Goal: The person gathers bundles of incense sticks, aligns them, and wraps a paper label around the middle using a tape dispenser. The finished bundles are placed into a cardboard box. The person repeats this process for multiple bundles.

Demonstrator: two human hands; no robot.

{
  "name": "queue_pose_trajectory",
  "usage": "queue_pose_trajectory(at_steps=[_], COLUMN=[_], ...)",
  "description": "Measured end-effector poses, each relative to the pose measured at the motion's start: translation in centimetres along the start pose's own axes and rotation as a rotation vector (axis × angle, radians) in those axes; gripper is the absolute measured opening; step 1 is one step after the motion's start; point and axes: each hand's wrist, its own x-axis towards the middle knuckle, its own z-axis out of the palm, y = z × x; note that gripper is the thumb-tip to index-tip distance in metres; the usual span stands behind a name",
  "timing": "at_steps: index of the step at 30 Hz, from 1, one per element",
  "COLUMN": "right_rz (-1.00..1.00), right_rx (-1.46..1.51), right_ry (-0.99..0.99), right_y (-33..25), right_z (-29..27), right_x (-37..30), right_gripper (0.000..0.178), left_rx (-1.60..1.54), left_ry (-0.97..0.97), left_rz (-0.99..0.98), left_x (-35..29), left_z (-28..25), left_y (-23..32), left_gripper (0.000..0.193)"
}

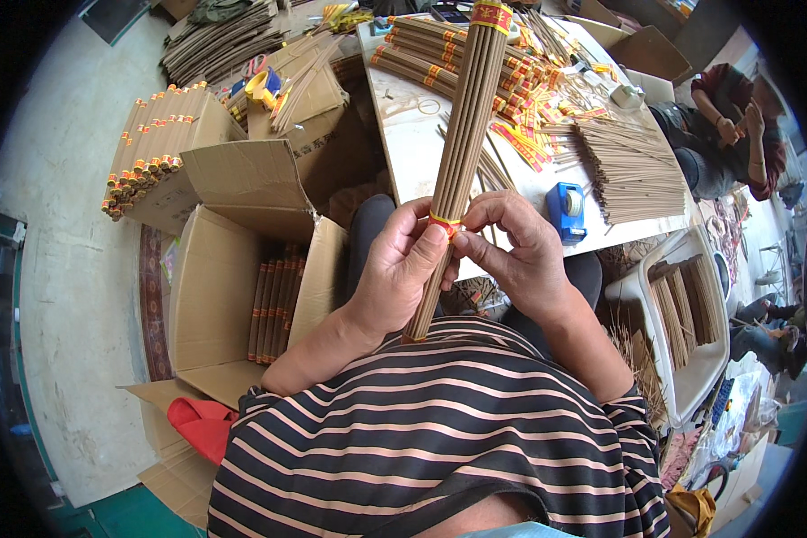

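A long bundle of brown incense sticks (468, 125) slants up and away in front of my striped shirt. My left hand (393, 262) is wrapped round its lower half, the thumb pressing on a red and yellow paper band (445, 224). At the right end of that band, my right hand (518, 249) pinches with thumb and forefinger against the bundle. Another red and yellow band (491, 16) circles the top. Right of my right hand, a blue tape dispenser (565, 215) stands on the white table (402, 148), near loose incense sticks (632, 170) and scattered paper bands (522, 145).
Banded bundles (421, 70) lie across the table's far side. To my left stands an open cardboard box (208, 296) holding several bundles; more are stacked (157, 148) beyond it. A white tub (677, 381) of sticks is at right, and another person (731, 134) sits past the table.
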Motion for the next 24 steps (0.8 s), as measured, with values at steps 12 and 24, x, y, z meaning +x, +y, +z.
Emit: queue_pose_trajectory(at_steps=[12, 24], right_rz=[0.142, 0.234], right_rx=[0.225, 0.403], right_ry=[-0.022, -0.019], right_y=[0.6, 0.0], right_z=[0.1, 0.6], right_x=[-0.7, -0.5], right_gripper=[0.009, 0.023], left_rx=[-0.027, -0.061], left_ry=[-0.043, -0.028], left_rz=[0.006, -0.007], left_x=[-0.2, -0.3], left_z=[0.1, -0.2], left_y=[0.0, -0.2], left_gripper=[0.037, 0.037])
